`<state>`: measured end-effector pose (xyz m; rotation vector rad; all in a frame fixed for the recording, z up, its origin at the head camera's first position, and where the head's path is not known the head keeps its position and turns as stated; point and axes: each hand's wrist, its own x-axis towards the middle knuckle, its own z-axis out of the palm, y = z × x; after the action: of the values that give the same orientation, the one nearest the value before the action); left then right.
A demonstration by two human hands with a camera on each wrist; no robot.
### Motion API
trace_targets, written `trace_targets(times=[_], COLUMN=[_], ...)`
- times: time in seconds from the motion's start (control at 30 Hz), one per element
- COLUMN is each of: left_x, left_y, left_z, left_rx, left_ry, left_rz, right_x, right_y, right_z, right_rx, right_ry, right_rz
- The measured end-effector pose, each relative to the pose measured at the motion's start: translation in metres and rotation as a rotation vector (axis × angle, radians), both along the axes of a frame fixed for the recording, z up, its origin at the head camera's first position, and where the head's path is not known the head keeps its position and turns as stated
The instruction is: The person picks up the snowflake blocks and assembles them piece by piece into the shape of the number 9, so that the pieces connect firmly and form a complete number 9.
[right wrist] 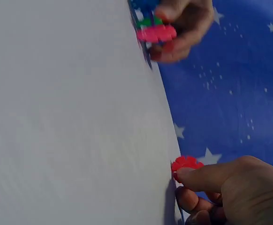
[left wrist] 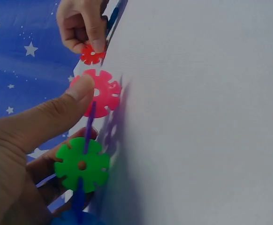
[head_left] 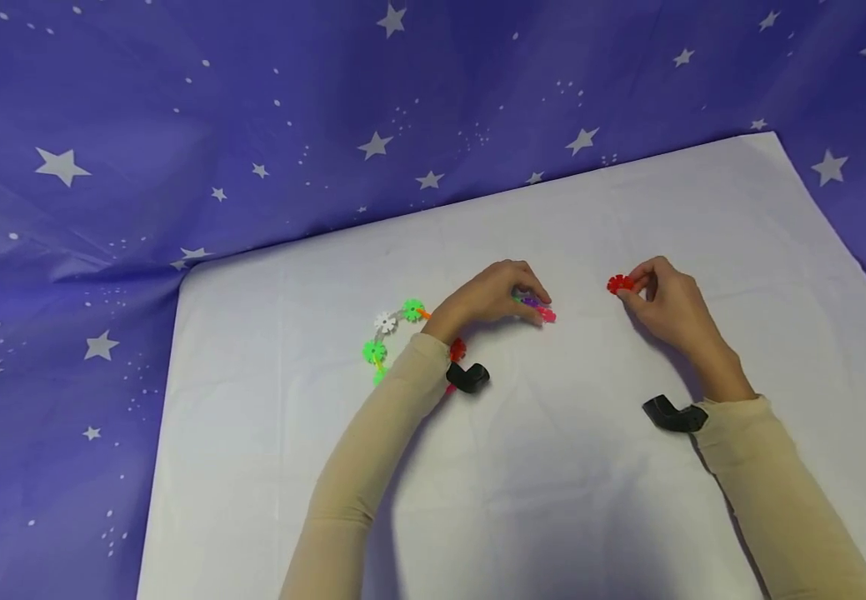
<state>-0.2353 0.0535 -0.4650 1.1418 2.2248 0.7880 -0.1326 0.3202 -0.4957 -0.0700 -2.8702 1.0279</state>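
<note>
My left hand (head_left: 488, 293) grips a short chain of notched plastic snowflake discs. In the left wrist view, the thumb presses on its pink disc (left wrist: 109, 96). A purple disc (left wrist: 89, 126), seen edge-on, links that one to a green disc (left wrist: 68, 164), and blue discs (left wrist: 82, 219) continue below. Farther right, my right hand (head_left: 673, 310) pinches a single red disc (head_left: 618, 285) between thumb and fingers, just above the white cloth. The red disc and the chain's pink end are apart, with a gap between the two hands.
A curved string of joined discs lies on the white-covered table (head_left: 252, 467), with green (head_left: 374, 352), white (head_left: 385, 322) and red (head_left: 458, 350) pieces showing; my left forearm covers part of it. Black curved pieces (head_left: 674, 414) sit at both wrists. A purple starry cloth (head_left: 290, 108) hangs behind.
</note>
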Motion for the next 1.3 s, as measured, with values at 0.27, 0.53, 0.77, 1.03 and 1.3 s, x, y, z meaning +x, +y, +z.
trace_targets(times=[0.27, 0.53, 0.77, 1.03, 1.3], left_x=[0.002, 0.002, 0.002, 0.001, 0.001], left_y=[-0.003, -0.002, -0.003, -0.004, -0.005], left_z=[-0.011, -0.015, -0.017, -0.02, -0.021], left_rx=[0.097, 0.164, 0.19, 0.229, 0.236], left_ry=[-0.08, -0.131, -0.137, -0.157, -0.161], left_rz=[0.042, 0.062, 0.075, 0.071, 0.093], right_x=[0.011, 0.018, 0.019, 0.02, 0.018], right_y=[-0.038, -0.059, -0.062, -0.063, -0.073], right_z=[0.014, 0.005, -0.004, -0.005, -0.01], right_rx=[-0.3, -0.579, -0.716, -0.844, -0.827], right_ry=[-0.115, -0.372, -0.404, -0.392, -0.29], right_rz=[0.188, 0.24, 0.222, 0.196, 0.191])
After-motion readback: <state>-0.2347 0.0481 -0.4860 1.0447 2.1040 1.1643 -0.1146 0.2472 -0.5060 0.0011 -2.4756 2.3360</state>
